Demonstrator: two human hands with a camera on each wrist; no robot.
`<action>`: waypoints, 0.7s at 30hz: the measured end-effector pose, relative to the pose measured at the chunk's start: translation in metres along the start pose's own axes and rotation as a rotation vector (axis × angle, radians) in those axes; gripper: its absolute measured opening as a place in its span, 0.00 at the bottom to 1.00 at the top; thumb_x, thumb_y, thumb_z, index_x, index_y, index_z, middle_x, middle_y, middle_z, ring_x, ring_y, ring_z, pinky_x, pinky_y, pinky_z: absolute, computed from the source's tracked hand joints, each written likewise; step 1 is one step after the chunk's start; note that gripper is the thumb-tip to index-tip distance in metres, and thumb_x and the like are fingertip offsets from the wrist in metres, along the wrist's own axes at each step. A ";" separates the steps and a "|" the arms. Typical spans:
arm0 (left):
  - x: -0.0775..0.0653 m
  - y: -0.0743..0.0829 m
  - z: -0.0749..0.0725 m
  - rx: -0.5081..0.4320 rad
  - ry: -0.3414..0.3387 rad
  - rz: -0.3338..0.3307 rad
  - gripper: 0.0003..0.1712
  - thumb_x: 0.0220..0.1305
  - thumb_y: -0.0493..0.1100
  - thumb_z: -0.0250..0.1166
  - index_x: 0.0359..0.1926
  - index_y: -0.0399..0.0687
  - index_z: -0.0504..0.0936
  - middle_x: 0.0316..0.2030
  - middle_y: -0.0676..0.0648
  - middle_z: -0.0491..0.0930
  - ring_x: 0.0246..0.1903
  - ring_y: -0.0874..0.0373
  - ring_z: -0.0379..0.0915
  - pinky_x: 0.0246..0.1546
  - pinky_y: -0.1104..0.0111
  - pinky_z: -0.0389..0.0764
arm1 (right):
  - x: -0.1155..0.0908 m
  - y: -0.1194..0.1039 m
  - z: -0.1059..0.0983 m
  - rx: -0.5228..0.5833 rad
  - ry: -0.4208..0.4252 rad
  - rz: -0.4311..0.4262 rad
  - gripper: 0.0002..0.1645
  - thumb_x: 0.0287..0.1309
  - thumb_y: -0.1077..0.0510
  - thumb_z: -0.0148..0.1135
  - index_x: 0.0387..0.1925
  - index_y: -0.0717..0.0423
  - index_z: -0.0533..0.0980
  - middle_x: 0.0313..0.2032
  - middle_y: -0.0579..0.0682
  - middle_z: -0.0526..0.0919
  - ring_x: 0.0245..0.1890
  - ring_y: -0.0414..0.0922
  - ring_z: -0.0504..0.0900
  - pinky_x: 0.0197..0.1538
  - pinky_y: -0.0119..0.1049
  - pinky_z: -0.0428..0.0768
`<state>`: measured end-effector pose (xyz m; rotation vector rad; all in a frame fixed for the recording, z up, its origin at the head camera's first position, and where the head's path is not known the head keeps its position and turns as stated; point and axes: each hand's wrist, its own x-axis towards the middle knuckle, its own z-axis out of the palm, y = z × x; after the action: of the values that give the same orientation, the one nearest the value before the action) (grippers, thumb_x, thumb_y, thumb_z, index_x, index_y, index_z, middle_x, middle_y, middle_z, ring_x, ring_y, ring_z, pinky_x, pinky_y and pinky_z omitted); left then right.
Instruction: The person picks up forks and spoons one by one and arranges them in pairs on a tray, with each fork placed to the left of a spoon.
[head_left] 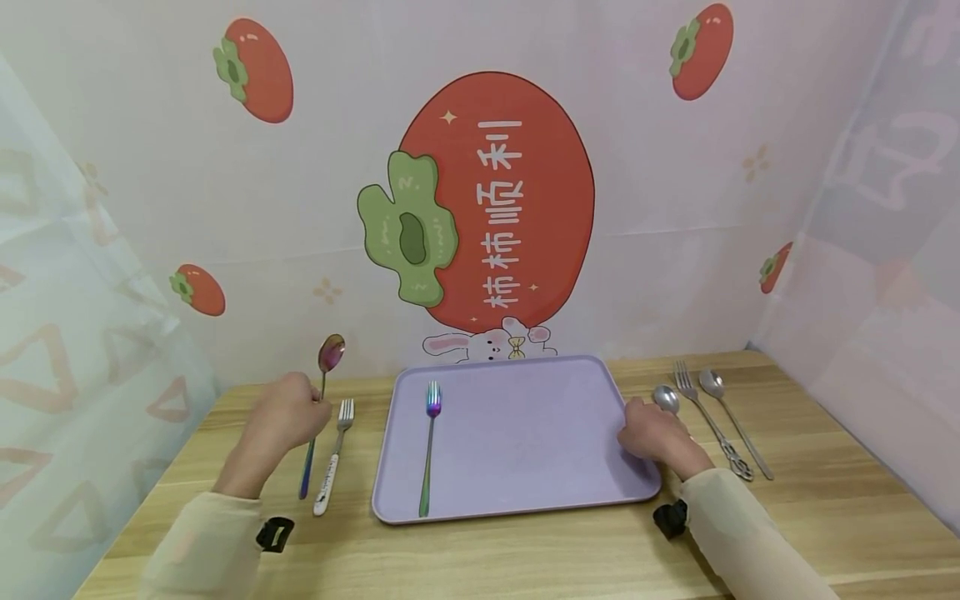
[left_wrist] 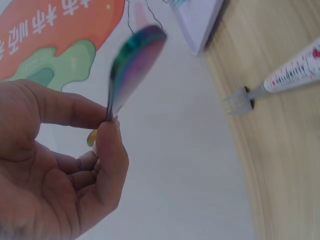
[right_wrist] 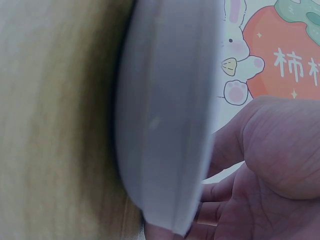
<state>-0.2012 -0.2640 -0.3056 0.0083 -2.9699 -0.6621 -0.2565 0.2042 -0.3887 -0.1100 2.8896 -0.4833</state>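
We note left hand (head_left: 285,414) pinching the iridescent spoon (head_left: 331,354), bowl end away from us, lavender tray (head_left: 525,442) to its right; right hand (head_left: 654,432) at its right rim, grip we cannot tell.

head view: bright, soft, even light; source out of frame, probably overhead, hard to tell. soft shadow on the tray (head_left: 517,450) by the right hand (head_left: 656,435), darker one on the table (head_left: 345,567) under the right sleeve (head_left: 746,529). small glints on the steel spoons (head_left: 666,399). side sheets (head_left: 82,333) washed out, wide-angle stretch at edges. left wrist: dimmer, greyish; held spoon (left_wrist: 136,65) blurred, fork (left_wrist: 292,75) tines soft. right wrist: near tray rim blurred, dark shadow band beside it, wood grain smeared, printed backdrop (right_wrist: 267,45) sharper.
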 end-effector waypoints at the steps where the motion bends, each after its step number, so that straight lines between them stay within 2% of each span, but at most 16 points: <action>1: 0.001 0.003 0.001 -0.002 0.003 0.007 0.21 0.54 0.34 0.52 0.10 0.54 0.57 0.10 0.57 0.54 0.13 0.64 0.47 0.15 0.71 0.51 | 0.000 0.000 0.000 0.000 0.001 0.001 0.21 0.62 0.64 0.53 0.51 0.79 0.68 0.33 0.61 0.77 0.28 0.53 0.76 0.30 0.44 0.74; 12: 0.006 0.034 0.014 -0.009 -0.018 0.033 0.21 0.54 0.34 0.52 0.10 0.55 0.57 0.09 0.58 0.54 0.12 0.64 0.47 0.16 0.72 0.50 | 0.000 0.000 0.000 0.002 0.003 -0.001 0.19 0.61 0.64 0.53 0.49 0.78 0.69 0.32 0.61 0.77 0.28 0.53 0.75 0.30 0.44 0.74; 21: 0.010 0.056 0.026 0.001 0.007 0.071 0.21 0.50 0.32 0.52 0.09 0.55 0.56 0.10 0.57 0.52 0.14 0.63 0.46 0.16 0.71 0.48 | 0.001 0.001 0.000 0.006 -0.002 -0.001 0.21 0.61 0.64 0.52 0.50 0.78 0.68 0.33 0.62 0.77 0.28 0.53 0.76 0.30 0.44 0.74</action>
<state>-0.2132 -0.2024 -0.3038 -0.0937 -2.9486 -0.6498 -0.2571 0.2053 -0.3893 -0.1109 2.8865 -0.4916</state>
